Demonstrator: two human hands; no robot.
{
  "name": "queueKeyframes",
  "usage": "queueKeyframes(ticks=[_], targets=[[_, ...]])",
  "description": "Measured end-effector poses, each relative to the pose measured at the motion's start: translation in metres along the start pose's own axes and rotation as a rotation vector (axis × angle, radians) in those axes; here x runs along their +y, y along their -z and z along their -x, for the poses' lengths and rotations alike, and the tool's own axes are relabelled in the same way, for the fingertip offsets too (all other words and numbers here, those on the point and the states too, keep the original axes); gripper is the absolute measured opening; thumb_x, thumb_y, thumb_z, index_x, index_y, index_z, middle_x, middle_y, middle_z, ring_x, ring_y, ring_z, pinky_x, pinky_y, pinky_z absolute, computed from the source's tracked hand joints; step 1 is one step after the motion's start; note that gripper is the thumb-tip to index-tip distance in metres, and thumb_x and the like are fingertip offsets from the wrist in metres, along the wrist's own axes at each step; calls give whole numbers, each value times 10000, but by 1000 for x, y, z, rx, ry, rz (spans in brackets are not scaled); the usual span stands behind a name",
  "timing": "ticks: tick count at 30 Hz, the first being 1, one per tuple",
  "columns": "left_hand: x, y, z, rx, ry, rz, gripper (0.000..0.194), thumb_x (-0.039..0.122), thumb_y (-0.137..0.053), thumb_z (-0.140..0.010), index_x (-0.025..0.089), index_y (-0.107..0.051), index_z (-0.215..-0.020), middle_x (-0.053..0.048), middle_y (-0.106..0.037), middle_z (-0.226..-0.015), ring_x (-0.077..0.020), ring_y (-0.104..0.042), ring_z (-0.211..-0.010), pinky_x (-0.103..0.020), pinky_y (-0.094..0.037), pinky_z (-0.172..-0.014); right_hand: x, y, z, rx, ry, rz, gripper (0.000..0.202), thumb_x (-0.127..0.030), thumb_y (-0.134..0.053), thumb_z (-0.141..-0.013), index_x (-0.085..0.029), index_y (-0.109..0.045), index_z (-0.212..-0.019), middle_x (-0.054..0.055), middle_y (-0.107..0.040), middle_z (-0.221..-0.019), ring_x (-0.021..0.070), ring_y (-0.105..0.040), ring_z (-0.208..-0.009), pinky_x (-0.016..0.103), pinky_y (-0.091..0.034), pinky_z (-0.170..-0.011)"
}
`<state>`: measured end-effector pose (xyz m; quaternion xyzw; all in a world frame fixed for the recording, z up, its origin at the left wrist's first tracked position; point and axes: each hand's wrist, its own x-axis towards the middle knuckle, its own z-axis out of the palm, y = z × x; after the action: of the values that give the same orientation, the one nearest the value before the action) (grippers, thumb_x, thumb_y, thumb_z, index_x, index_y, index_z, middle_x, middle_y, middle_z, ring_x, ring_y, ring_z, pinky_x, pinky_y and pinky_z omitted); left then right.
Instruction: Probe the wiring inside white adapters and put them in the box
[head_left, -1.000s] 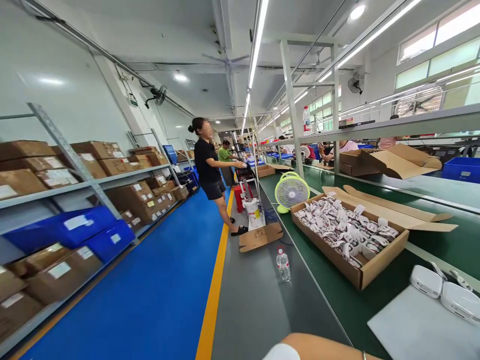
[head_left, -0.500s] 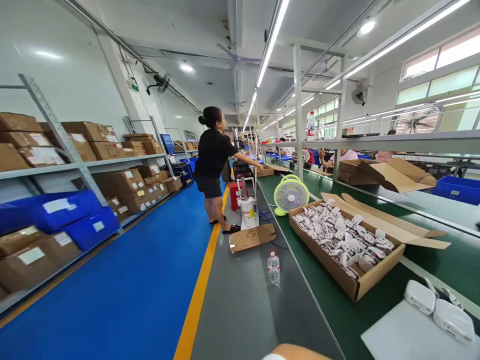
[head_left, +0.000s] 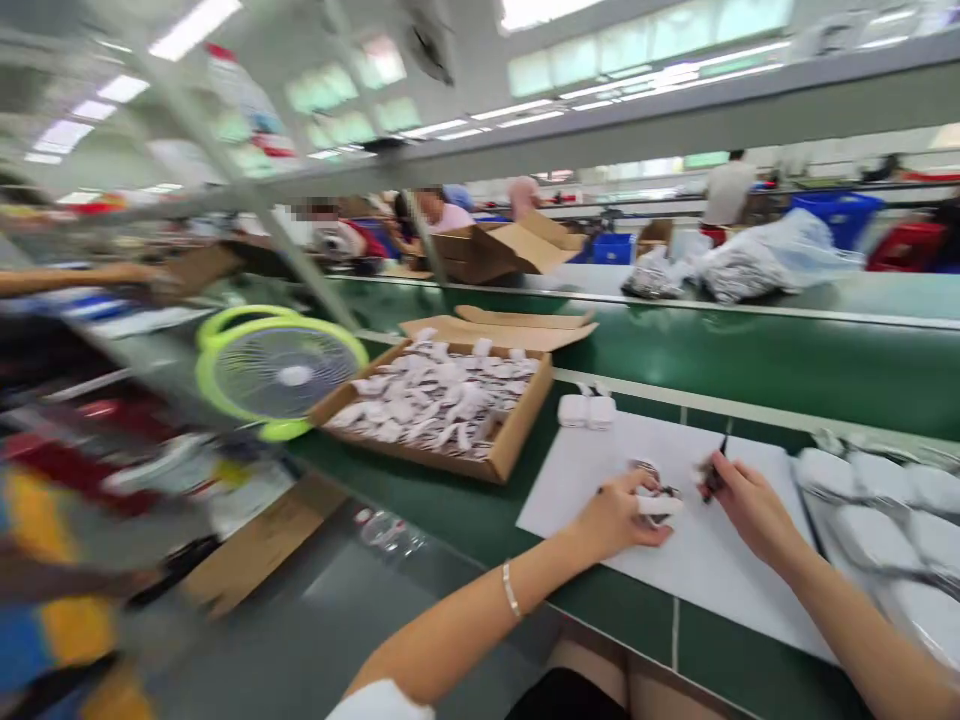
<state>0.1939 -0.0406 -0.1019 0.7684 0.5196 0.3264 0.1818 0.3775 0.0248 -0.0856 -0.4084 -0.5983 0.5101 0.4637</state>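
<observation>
Over a white sheet [head_left: 585, 480] on the green bench, my left hand [head_left: 622, 515] is closed on a small white part [head_left: 658, 505]. To its right, my right hand [head_left: 742, 495] pinches a small dark item [head_left: 712, 475], too blurred to name. The two hands are apart. Two white rounded devices [head_left: 586, 411] lie at the sheet's back left corner. Left of the sheet stands an open cardboard box [head_left: 517, 430] full of white parts with cables. More white devices [head_left: 874, 530] lie in rows right of the sheet.
A green-rimmed fan [head_left: 292, 375] stands left of the box. A plastic bottle [head_left: 390, 533] and flat cardboard [head_left: 262, 540] are at lower left. Behind are another open carton [head_left: 480, 255], plastic bags [head_left: 750, 262], blue bins and several people. Another person's arm [head_left: 82, 278] reaches in at far left.
The view has swung right and down towards the bench. Both my hands, the white sheet and the rows of devices now show; the aisle and shelves have left the view.
</observation>
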Motion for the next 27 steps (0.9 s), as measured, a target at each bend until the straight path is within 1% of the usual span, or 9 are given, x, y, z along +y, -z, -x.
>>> queueKeyframes(ticks=[1, 2, 4, 7, 10, 13, 21, 24, 27], targets=[[-2, 0, 1, -2, -12, 9, 254, 239, -672, -693, 196, -687, -942, -59, -597, -1061, -143, -607, -783, -240, -523, -738, 1, 2, -1, 56, -41, -36, 440, -609, -542, -767, -180, -586, -674, 19, -543, -591, 164, -525, -572, 278, -440, -519], [-4, 1, 1, -10, -28, 13, 258, 237, -639, -722, 199, -676, -975, -58, -597, -1036, -127, -590, -722, -242, -525, -701, 1, 3, -3, 96, -45, -22, 450, -622, -538, -762, -181, -576, -674, 13, -538, -606, 160, -522, -600, 272, -435, -545], [-5, 1, 2, -12, -65, -1, 230, 242, -594, -757, 205, -673, -970, -54, -593, -985, -113, -551, -661, -240, -518, -646, -3, 2, -3, 131, -16, 20, 472, -638, -505, -774, -182, -550, -662, -10, -492, -584, 134, -472, -563, 253, -394, -526], [-2, 1, 4, 3, -111, -41, 197, 250, -565, -776, 206, -676, -933, -50, -576, -927, -106, -521, -637, -229, -500, -610, -11, -5, 7, 78, 65, 93, 478, -620, -439, -825, -182, -516, -650, -22, -449, -543, 121, -423, -508, 249, -349, -489], [1, 0, 6, 22, -128, -80, 173, 242, -555, -784, 202, -678, -900, -47, -564, -891, -99, -515, -620, -209, -481, -570, -14, -12, 19, 25, 207, 187, 440, -551, -402, -876, -191, -510, -649, -4, -481, -564, 135, -453, -533, 263, -368, -517], [1, 0, 6, 34, -132, -119, 163, 247, -549, -788, 206, -676, -881, -45, -570, -870, -96, -503, -602, -208, -471, -553, -9, -15, 22, 0, 324, 298, 418, -510, -380, -900, -200, -543, -671, 20, -520, -616, 151, -475, -574, 283, -396, -557], [-2, -2, 6, 70, -173, -181, 150, 244, -543, -779, 204, -673, -842, -48, -601, -848, -111, -528, -607, -222, -482, -566, 9, -17, 23, 41, 420, 340, 353, -439, -371, -925, -205, -596, -784, 45, -572, -704, 172, -528, -639, 298, -439, -600], [-1, -2, 7, 84, -194, -189, 141, 240, -546, -776, 202, -672, -827, -52, -607, -849, -121, -546, -625, -226, -491, -574, 12, -19, 22, -12, 485, 348, 324, -402, -381, -930, -208, -601, -794, 53, -593, -744, 181, -552, -696, 302, -450, -641], [-1, -3, 7, 97, -207, -195, 132, 235, -548, -775, 201, -672, -806, -55, -613, -849, -125, -552, -634, -224, -490, -570, 13, -20, 21, -63, 494, 350, 303, -382, -388, -932, -208, -597, -798, 52, -595, -749, 179, -554, -702, 299, -448, -644]])
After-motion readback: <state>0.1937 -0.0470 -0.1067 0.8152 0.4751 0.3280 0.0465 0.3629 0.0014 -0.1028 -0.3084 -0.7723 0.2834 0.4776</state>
